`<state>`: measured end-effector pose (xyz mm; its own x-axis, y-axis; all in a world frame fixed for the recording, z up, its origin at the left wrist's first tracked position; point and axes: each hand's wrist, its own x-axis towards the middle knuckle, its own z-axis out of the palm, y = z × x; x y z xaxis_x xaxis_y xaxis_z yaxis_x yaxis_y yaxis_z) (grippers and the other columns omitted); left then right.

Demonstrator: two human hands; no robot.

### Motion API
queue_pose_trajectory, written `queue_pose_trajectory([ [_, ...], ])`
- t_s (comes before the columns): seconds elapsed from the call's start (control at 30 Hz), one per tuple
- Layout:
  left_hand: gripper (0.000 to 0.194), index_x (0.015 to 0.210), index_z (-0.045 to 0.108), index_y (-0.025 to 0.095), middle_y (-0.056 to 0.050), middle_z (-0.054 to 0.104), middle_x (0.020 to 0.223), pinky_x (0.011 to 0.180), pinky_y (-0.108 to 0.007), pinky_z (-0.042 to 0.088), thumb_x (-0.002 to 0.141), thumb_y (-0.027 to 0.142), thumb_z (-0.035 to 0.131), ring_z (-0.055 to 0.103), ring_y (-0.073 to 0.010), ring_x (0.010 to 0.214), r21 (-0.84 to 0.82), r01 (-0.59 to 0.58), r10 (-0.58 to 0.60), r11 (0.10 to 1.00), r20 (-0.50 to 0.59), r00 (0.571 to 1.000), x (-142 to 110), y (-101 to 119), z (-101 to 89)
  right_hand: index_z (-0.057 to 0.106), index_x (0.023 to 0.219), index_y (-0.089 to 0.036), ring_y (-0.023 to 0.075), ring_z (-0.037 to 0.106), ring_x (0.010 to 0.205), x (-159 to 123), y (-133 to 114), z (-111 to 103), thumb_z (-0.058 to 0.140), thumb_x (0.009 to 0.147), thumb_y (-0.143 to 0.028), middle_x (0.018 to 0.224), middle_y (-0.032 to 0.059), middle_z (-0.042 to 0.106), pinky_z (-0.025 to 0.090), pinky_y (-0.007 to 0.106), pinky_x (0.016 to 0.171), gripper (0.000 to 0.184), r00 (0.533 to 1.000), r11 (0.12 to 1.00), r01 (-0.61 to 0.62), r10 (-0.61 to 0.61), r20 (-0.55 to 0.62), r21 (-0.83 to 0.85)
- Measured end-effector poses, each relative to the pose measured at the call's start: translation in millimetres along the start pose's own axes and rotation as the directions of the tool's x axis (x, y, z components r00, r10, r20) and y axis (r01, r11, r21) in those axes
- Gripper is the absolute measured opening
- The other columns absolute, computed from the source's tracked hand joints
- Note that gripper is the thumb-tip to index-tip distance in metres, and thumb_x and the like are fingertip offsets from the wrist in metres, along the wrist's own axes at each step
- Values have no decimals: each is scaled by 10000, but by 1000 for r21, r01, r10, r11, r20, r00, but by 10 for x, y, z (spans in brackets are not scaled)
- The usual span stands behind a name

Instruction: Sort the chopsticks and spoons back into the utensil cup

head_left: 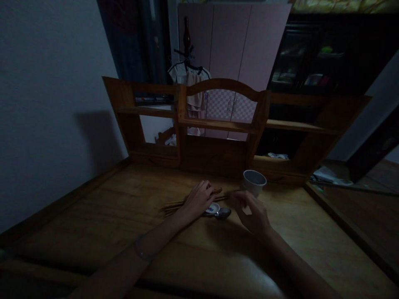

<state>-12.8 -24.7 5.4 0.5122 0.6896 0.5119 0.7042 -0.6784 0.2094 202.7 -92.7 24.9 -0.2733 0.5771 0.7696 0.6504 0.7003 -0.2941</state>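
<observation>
A loose bundle of thin wooden chopsticks point(173, 205) lies on the table. My left hand point(199, 197) rests over the bundle with its fingers bent around the chopsticks, hiding their middle. Under that hand's edge is the white-and-blue bowl of a ceramic spoon point(213, 208), partly covered. A metal spoon point(223, 213) lies beside it. My right hand point(251, 209) has its fingers curled in toward the thumb, close to the right-hand ends of the chopsticks. What its fingertips hold, if anything, is too dark to tell. Just behind it stands a grey metal cup point(254, 179), upright.
A wooden shelf unit point(218, 124) rises along the table's back edge. The wall point(56, 104) borders the left side. A raised wooden rail point(346, 228) runs along the right. Behind stand a pink wardrobe point(230, 41) and a rack with hanging clothes point(195, 87). The room is dim.
</observation>
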Motion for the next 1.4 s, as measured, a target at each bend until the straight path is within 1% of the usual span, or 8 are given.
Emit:
queue_pose_trajectory([
  [0.07,192,1071,607,206,-56,533,1033,898,-334,413,932,299,513,490,-199,990,28,54,-54,998,-8,999,5,-45,12,608,980,-179,119,530,610,-34,-5,17,511,888,-161,747,16,592,411,252,572,134,983,999,-31,24,183,36],
  [0.17,164,1039,611,200,-55,537,1020,885,-327,416,928,281,521,497,-195,982,54,107,-108,993,10,994,1,-101,31,631,874,-171,124,526,613,-27,-69,-4,482,912,-217,713,21,583,398,251,579,160,931,993,-92,59,361,76],
  [0.33,100,954,612,195,-46,536,999,842,-301,426,908,266,559,508,-187,955,53,128,-131,990,48,990,-17,-99,18,648,1075,-215,158,589,752,43,-162,-26,472,925,-282,909,59,631,467,272,681,241,868,984,-139,66,491,114],
  [0.53,111,943,623,190,-48,534,983,819,-297,433,920,222,519,515,-185,937,29,127,-129,991,48,991,-24,-75,1,604,1181,-242,195,599,936,51,-113,6,484,919,-273,1069,76,606,497,334,828,289,870,975,-157,60,489,159],
  [0.73,144,943,620,186,-50,533,984,820,-286,437,929,195,477,524,-177,931,26,118,-119,993,51,992,-17,-90,27,614,1155,-231,217,574,1023,19,7,65,466,927,-247,1141,96,577,494,374,879,273,920,981,-160,108,376,111],
  [0.93,148,965,598,190,-46,528,1005,727,-260,441,941,244,463,551,-156,846,35,156,-158,987,69,985,-15,-68,61,448,1349,-236,233,489,1224,-85,261,195,422,942,-237,1347,101,500,408,446,1027,408,914,980,-199,181,363,13],
  [1.1,147,957,593,198,-44,528,1017,707,-257,438,943,268,463,563,-156,848,38,166,-169,985,84,982,-21,-55,54,413,1330,-218,223,551,1145,-150,297,236,454,912,-224,1254,106,565,448,419,971,420,881,970,-244,215,421,16],
  [1.4,163,934,593,182,-46,515,1049,730,-255,449,922,330,525,567,-149,851,-22,170,-167,985,111,980,-23,-78,82,465,1248,-196,219,558,1082,-151,336,267,425,920,-187,1168,111,575,454,415,952,330,901,974,-225,208,380,1],
])
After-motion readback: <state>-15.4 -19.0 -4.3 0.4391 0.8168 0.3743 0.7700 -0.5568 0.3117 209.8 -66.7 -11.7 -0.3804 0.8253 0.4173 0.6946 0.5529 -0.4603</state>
